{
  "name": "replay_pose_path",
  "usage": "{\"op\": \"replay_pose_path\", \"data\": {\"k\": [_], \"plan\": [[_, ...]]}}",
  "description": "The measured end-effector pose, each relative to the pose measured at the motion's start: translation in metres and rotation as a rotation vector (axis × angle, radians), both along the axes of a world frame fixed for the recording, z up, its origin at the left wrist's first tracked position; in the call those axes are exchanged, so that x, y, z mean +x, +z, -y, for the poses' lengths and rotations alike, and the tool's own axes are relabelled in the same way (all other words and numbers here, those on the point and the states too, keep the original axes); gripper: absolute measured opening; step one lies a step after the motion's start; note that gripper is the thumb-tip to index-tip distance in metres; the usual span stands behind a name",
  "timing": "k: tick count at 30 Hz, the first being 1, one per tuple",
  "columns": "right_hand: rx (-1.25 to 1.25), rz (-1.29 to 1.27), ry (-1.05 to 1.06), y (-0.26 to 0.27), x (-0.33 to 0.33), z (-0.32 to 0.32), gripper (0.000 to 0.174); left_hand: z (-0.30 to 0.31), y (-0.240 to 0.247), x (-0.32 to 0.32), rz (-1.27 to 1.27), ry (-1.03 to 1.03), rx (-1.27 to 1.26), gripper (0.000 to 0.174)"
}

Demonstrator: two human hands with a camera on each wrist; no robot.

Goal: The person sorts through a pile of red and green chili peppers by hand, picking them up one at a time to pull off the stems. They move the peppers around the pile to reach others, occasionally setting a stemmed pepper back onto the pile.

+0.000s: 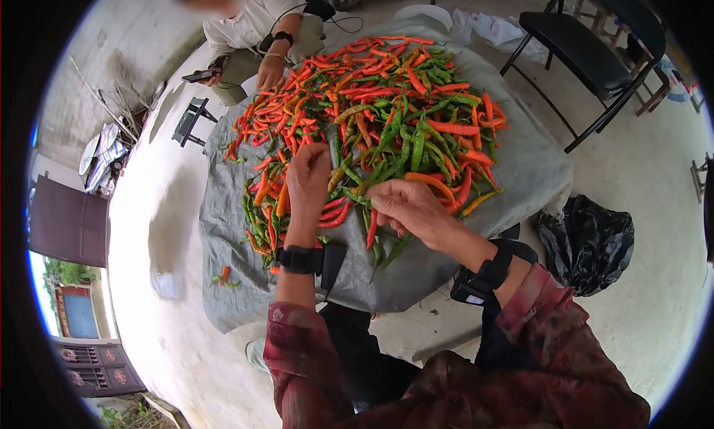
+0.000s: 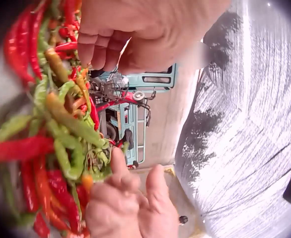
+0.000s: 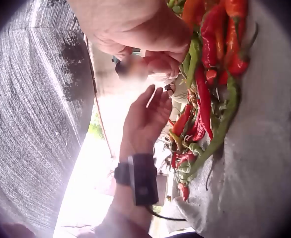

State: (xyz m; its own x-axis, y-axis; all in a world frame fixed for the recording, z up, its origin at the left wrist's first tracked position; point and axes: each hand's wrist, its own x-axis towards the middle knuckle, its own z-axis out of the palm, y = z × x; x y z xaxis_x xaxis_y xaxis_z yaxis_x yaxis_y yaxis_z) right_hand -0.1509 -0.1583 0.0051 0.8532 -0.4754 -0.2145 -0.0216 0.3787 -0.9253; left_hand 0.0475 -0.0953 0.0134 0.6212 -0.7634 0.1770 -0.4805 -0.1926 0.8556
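Observation:
My left hand (image 1: 309,176) hovers over the left part of the chili pepper pile, its fingers loosely bent; in the right wrist view this left hand (image 3: 148,116) shows an empty palm. My right hand (image 1: 413,206) is at the near side of the pile, its fingertips right at a green chili pepper (image 1: 357,196). In the left wrist view the right hand (image 2: 128,203) has thumb and index finger apart. Red, orange and green chili peppers (image 1: 387,128) lie mixed in a heap. Several red chili peppers (image 1: 335,215) lie between the hands.
A grey cloth (image 1: 230,295) covers the table under the heap. Across it a person (image 1: 256,20) holds a phone (image 1: 198,76) and reaches to the peppers. A black folding chair (image 1: 580,50) stands at back right, a black plastic bag (image 1: 587,243) on the floor at right.

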Motion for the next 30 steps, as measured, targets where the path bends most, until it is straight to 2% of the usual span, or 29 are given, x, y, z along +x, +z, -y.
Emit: {"op": "replay_pose_path", "data": {"k": [1, 2, 4, 5, 7, 8, 10, 11, 14, 15, 18, 22, 24, 25, 26, 28, 29, 30], "plan": [[-0.152, -0.040, 0.078, 0.006, 0.000, -0.001, 0.028, 0.018, 0.004, 0.009, 0.216, -0.022, 0.098, 0.023], [-0.149, -0.037, 0.070, 0.008, 0.000, 0.000, 0.028, 0.035, -0.004, 0.023, 0.220, -0.030, 0.100, 0.023], [-0.233, 0.024, 0.087, 0.008, -0.002, 0.004, 0.026, 0.067, -0.044, 0.053, 0.352, -0.088, 0.187, 0.037], [-0.225, 0.059, 0.029, 0.000, 0.001, 0.005, 0.026, 0.081, -0.056, 0.058, 0.352, -0.096, 0.187, 0.037], [-0.262, 0.058, -0.007, -0.001, 0.000, 0.011, 0.025, 0.103, -0.068, 0.060, 0.435, 0.016, 0.386, 0.064], [-0.300, 0.056, -0.033, 0.000, -0.001, 0.013, 0.024, 0.112, -0.073, 0.063, 0.429, 0.009, 0.385, 0.064], [-0.279, 0.045, -0.028, 0.000, -0.003, 0.016, 0.021, 0.122, -0.071, 0.064, 0.360, -0.030, 0.494, 0.084], [-0.330, 0.077, -0.051, -0.005, -0.003, 0.016, 0.020, 0.124, -0.069, 0.064, 0.302, -0.014, 0.497, 0.089], [-0.380, 0.101, -0.086, -0.004, -0.005, 0.018, 0.018, 0.134, -0.072, 0.069, 0.246, 0.000, 0.446, 0.091], [-0.383, 0.098, -0.090, -0.002, -0.004, 0.018, 0.017, 0.133, -0.073, 0.065, 0.129, 0.003, 0.338, 0.089], [-0.384, 0.082, -0.092, 0.000, -0.002, 0.016, 0.017, 0.141, -0.090, 0.057, 0.286, 0.099, 0.342, 0.082], [-0.487, 0.123, -0.136, -0.003, 0.001, 0.013, 0.016, 0.127, -0.068, 0.056, 0.208, 0.082, 0.378, 0.074], [-0.518, 0.122, -0.154, -0.008, 0.003, 0.013, 0.016, 0.109, -0.047, 0.052, -0.164, -0.006, 0.084, 0.062], [-0.512, 0.127, -0.157, -0.009, 0.004, 0.013, 0.016, 0.098, -0.022, 0.037, -0.158, 0.015, 0.027, 0.051], [-0.514, 0.122, -0.166, -0.010, 0.004, 0.014, 0.016, 0.088, -0.010, 0.031, -0.152, 0.016, 0.032, 0.051], [-0.508, 0.125, -0.175, -0.007, 0.003, 0.014, 0.016, 0.069, 0.008, 0.024, 0.104, -0.002, -0.103, 0.044], [-0.528, 0.103, -0.175, -0.004, 0.001, 0.015, 0.017, 0.060, 0.013, 0.017, 0.111, -0.001, -0.099, 0.044], [-0.546, 0.079, -0.173, -0.002, 0.000, 0.016, 0.017, 0.050, 0.016, 0.006, 0.286, -0.006, -0.119, 0.041]]}}
